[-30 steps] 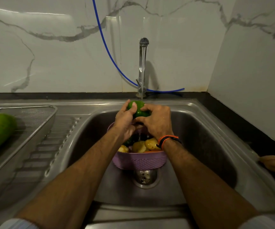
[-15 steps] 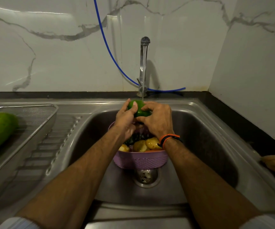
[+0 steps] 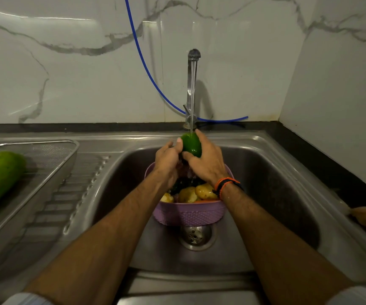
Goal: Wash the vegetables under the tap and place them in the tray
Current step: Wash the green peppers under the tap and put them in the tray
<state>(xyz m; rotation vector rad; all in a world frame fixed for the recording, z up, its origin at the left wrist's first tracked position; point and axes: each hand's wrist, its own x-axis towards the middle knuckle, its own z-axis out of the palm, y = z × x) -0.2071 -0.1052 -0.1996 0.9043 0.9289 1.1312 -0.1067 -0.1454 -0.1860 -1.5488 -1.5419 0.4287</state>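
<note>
Right hand (image 3: 206,164) fingers curled round green pepper (image 3: 191,144), centre frame under tap (image 3: 192,84) stream. Left hand (image 3: 168,160) thumb pressing pepper's left side, other fingers bent below. Pepper glossy, wet, above purple basket (image 3: 188,214) of potatoes (image 3: 196,192).

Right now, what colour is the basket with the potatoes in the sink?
Purple, with a woven-looking pattern on its wall: the basket shows best in the head view.

White grey-veined marble walls (image 3: 78,69) meet in a corner above a black counter strip (image 3: 89,127).
</note>
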